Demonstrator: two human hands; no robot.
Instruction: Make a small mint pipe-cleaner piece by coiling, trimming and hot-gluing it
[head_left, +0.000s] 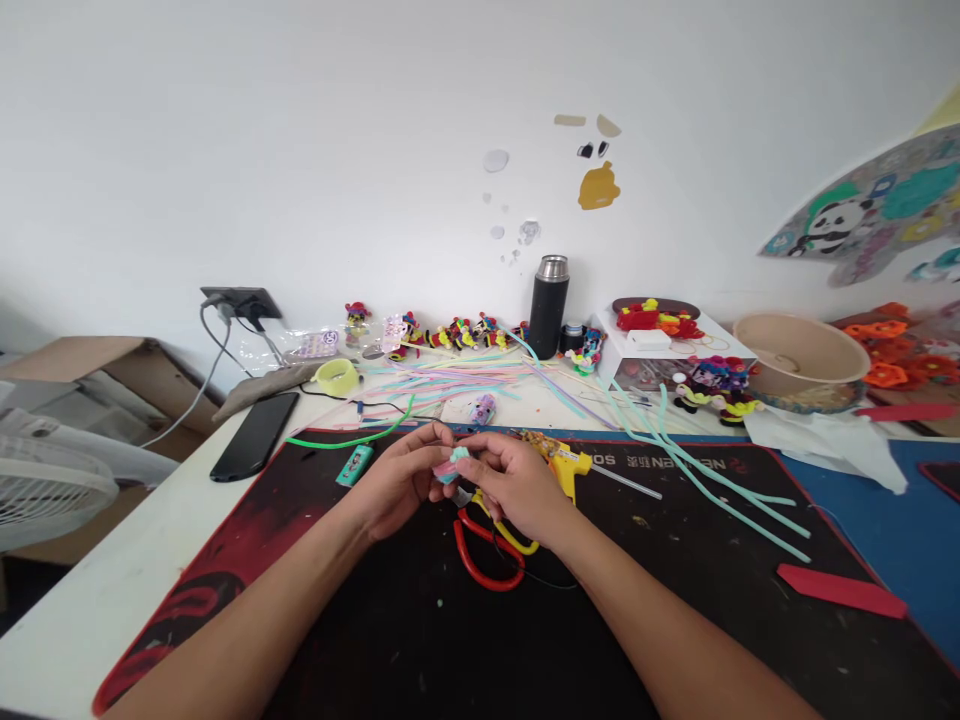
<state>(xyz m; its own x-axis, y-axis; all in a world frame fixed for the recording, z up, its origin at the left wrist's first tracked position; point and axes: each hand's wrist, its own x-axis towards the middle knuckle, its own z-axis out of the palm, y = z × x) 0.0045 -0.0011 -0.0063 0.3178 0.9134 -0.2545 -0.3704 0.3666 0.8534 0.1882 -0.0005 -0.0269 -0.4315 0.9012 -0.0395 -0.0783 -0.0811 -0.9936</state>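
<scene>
Over the black desk mat [390, 640], a small fuzzy pink and mint chenille-stem piece [450, 464] is pinched between my two hands. My left hand [401, 475] grips its left side with fingers curled. On the other side, the thumb and fingers of my right hand [514, 480] close on the mint end. Its exact shape is partly hidden by my fingers. Just beyond my right hand lies a yellow hot glue gun [574, 464] with a clear glue stick [626, 482]. Scissors with red and yellow handles [491, 582] rest beneath my hands.
Pastel chenille stems [450, 380] and several small fuzzy dolls [465, 332] line the back, beside a black thermos [549, 310]. A phone [255, 437] and teal box [355, 465] are left. Mint stems [720, 480], a beige bowl [802, 350] and red strip [840, 590] are right.
</scene>
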